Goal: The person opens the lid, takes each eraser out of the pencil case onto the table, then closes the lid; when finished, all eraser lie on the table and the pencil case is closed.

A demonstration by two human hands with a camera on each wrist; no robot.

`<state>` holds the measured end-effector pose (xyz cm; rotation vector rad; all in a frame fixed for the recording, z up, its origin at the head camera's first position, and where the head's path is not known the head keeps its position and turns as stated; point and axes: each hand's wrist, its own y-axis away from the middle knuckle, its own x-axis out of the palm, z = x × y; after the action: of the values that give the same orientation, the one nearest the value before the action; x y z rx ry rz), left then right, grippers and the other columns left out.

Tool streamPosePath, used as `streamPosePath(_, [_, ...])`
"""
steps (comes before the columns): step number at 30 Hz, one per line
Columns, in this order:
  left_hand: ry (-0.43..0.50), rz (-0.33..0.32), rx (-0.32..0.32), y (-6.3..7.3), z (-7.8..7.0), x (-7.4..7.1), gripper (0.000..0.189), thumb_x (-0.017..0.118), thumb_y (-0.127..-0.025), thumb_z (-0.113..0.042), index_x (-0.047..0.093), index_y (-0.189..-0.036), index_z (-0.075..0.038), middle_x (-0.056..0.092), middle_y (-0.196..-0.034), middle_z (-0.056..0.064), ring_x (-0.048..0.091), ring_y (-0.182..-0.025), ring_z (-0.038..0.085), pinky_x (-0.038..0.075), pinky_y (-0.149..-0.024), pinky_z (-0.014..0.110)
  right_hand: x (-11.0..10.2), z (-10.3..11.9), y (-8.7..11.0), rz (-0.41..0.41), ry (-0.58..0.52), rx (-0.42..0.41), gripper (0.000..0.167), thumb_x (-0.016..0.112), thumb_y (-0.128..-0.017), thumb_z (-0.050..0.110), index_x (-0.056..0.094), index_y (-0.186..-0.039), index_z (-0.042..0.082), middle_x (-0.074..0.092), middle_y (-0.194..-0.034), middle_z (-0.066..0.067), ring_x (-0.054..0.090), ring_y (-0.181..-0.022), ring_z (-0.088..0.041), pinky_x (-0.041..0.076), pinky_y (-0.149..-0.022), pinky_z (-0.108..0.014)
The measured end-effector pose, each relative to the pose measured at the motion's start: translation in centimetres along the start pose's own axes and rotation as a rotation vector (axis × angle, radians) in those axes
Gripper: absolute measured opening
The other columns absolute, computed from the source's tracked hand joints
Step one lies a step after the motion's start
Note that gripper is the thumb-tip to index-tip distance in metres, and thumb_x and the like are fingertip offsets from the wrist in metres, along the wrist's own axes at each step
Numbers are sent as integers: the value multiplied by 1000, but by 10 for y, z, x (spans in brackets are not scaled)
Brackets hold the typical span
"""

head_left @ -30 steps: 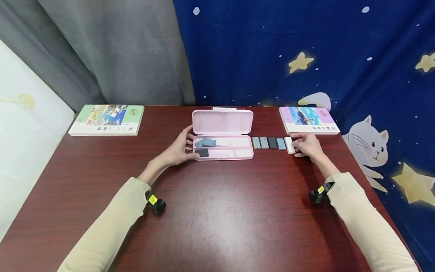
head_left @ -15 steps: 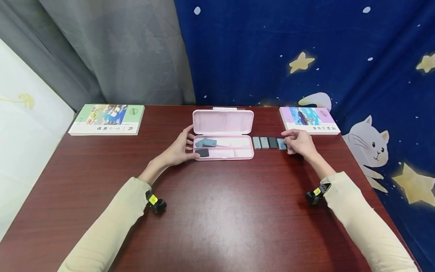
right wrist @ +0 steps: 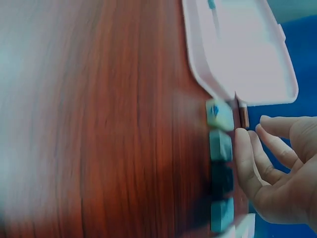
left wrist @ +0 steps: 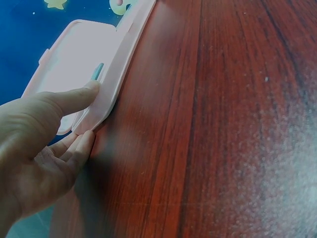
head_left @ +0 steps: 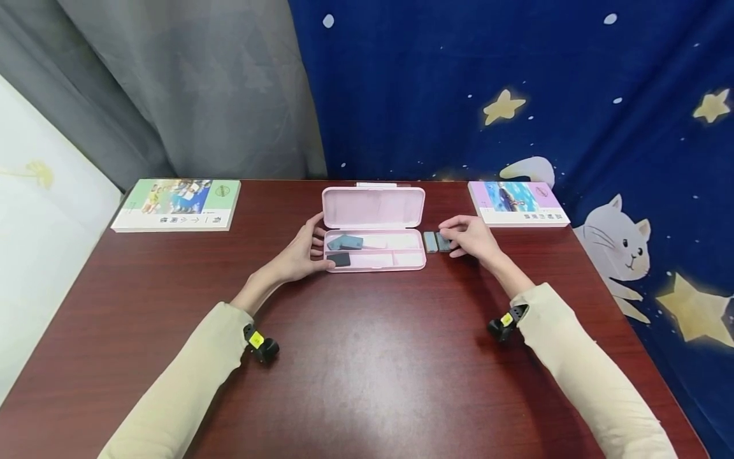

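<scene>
A pink pencil case (head_left: 373,209) stands open near the table's back edge. My left hand (head_left: 295,255) grips its left end, the thumb at the near corner and the fingers along the far side. Inside lie blue-grey pieces (head_left: 350,242) and a dark block (head_left: 339,259). Right of the case runs a row of small blocks that look like erasers (head_left: 431,242). My right hand (head_left: 474,241) hovers over this row and hides part of it. In the right wrist view, its fingers are loosely bent beside the blue eraser (right wrist: 221,145) and dark eraser (right wrist: 222,178), holding nothing.
A green-covered book (head_left: 178,205) lies at the back left, and a purple-covered book (head_left: 518,204) at the back right. Behind the case lies a thin white object (head_left: 375,185). Curtains (head_left: 401,89) hang along the table's back edge.
My right hand has moved left along the row, from the white eraser at its right end to the erasers nearer the case. My left hand has stayed on the pencil case.
</scene>
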<state>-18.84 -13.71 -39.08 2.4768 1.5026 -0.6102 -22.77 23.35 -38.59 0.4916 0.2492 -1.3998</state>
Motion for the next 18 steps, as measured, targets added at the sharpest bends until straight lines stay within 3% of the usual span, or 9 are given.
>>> streamPosePath(6, [-15, -27, 39, -9, 31, 3, 108, 79, -75, 5, 4, -152, -1, 36, -127, 32, 46, -108, 42, 46, -94, 54, 25, 17, -4, 42, -82, 6, 30, 67, -91, 12, 65, -114, -6, 66, -96, -24, 60, -66, -20, 58, -56, -30])
streamPosePath(12, [-33, -28, 47, -9, 33, 3, 107, 81, -75, 0, 6, -152, -3, 38, -126, 27, 48, -108, 36, 47, -93, 49, 50, 33, -6, 76, -113, -1, 25, 68, -90, 10, 67, -110, -5, 65, -96, -26, 60, -61, -16, 58, -58, -33])
streamPosePath(18, [-30, -32, 39, -8, 32, 1, 107, 80, -75, 1, 7, -152, -4, 38, -125, 27, 48, -107, 36, 47, -93, 49, 77, 44, -9, 106, -72, -28, 21, 69, -89, 7, 69, -106, -5, 67, -89, -21, 62, -56, -14, 58, -56, -34])
